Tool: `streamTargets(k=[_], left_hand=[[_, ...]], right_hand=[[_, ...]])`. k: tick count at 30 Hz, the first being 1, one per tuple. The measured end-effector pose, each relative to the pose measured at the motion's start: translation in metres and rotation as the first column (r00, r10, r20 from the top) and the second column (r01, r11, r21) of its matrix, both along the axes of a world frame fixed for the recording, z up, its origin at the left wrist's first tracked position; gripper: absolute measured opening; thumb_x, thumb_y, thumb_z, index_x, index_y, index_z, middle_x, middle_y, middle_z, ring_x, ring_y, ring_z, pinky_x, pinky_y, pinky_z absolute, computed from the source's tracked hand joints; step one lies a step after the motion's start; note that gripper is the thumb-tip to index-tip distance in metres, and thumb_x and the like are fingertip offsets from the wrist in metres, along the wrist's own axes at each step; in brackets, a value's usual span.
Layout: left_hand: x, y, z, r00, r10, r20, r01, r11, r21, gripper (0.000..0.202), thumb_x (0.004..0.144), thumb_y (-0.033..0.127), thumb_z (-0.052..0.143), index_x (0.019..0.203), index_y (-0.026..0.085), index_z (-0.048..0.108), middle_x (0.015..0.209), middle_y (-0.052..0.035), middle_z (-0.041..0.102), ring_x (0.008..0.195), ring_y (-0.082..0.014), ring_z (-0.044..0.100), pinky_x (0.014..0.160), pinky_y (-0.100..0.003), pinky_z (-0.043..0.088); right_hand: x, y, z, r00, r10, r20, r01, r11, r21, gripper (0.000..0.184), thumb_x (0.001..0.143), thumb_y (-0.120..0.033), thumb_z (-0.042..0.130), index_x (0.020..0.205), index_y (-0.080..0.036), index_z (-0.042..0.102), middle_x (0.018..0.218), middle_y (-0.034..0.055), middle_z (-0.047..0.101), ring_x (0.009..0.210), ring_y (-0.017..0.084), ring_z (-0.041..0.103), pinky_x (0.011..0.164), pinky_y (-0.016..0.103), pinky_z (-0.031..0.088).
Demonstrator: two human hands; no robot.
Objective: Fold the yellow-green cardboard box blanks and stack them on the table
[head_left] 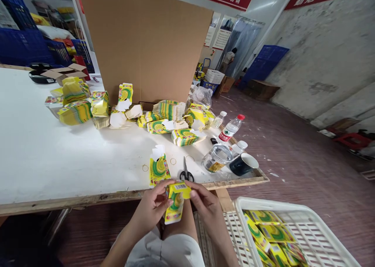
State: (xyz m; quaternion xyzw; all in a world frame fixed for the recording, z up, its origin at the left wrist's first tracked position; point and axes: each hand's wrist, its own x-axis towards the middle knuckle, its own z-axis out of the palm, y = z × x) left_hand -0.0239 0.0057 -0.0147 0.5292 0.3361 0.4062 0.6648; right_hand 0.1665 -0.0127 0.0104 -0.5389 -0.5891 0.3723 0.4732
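Note:
Over my lap, in front of the table edge, I hold a small yellow and green carton with a barcode on its end flap. My left hand grips its left side, thumb on the printed front. The fingers of my right hand pinch the flap at its upper right. Just beyond, a short stack of flat cartons lies on the table with white flaps pointing away. Black-handled scissors rest beside the stack, blades pointing away from me.
Bundles of flat cartons line the table's back, before a tall cardboard sheet. A bottle, clear jar and dark mug stand at the right corner. A white basket with several filled-looking cartons sits lower right.

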Motion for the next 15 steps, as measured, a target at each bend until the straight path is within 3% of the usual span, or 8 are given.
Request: streamTargets(k=[2,4,7,12,15], left_hand=[[0.001,-0.001,0.001,1.0,-0.006,-0.014,0.006,1.0,0.031,0.05,0.092,0.033,0.061,0.139,0.022,0.053,0.127,-0.0153,0.068,0.106,-0.0271,0.069,0.088,-0.035,0.055],[0.002,-0.003,0.002,0.999,-0.029,-0.02,0.029,0.999,0.044,0.051,0.092,0.031,0.06,0.141,0.022,0.051,0.129,-0.0153,0.067,0.111,-0.0274,0.067,0.093,-0.036,0.054],[0.0,-0.004,0.002,0.999,-0.045,-0.002,0.045,0.999,0.027,0.053,0.093,0.029,0.06,0.144,0.023,0.048,0.131,-0.0144,0.067,0.115,-0.0272,0.065,0.096,-0.036,0.052],[0.0,-0.005,0.002,0.997,-0.065,0.051,0.066,0.998,-0.016,0.058,0.091,0.029,0.062,0.146,0.022,0.045,0.13,-0.0144,0.068,0.114,-0.0285,0.066,0.092,-0.037,0.053],[0.002,-0.004,0.005,0.998,-0.039,0.052,0.04,0.999,-0.028,0.057,0.09,0.029,0.064,0.143,0.022,0.048,0.129,-0.0145,0.068,0.114,-0.0283,0.066,0.093,-0.036,0.053]], right_hand=[[-0.002,0.0,0.001,0.996,0.029,0.079,-0.022,0.996,-0.081,0.034,0.085,-0.032,0.065,0.117,-0.02,0.069,0.07,-0.0003,0.064,0.06,0.016,0.059,0.055,0.024,0.046],[-0.006,0.002,0.0,0.982,0.001,0.187,0.015,0.996,-0.082,0.034,0.082,-0.026,0.064,0.116,-0.019,0.067,0.06,-0.0047,0.056,0.05,0.013,0.05,0.048,0.022,0.037],[-0.009,0.003,-0.005,0.962,-0.037,0.27,0.05,0.998,-0.042,0.032,0.083,-0.025,0.059,0.114,-0.02,0.064,0.06,-0.0053,0.055,0.049,0.013,0.05,0.048,0.022,0.036],[-0.012,0.002,-0.012,0.962,0.015,0.274,0.006,0.997,-0.075,0.039,0.079,-0.023,0.059,0.118,-0.022,0.059,0.066,-0.0041,0.06,0.055,0.015,0.057,0.052,0.022,0.041],[-0.012,0.002,-0.012,0.941,-0.05,0.335,0.072,0.996,-0.055,0.038,0.079,-0.022,0.061,0.117,-0.02,0.059,0.054,-0.0083,0.05,0.048,0.015,0.051,0.049,0.023,0.037]])
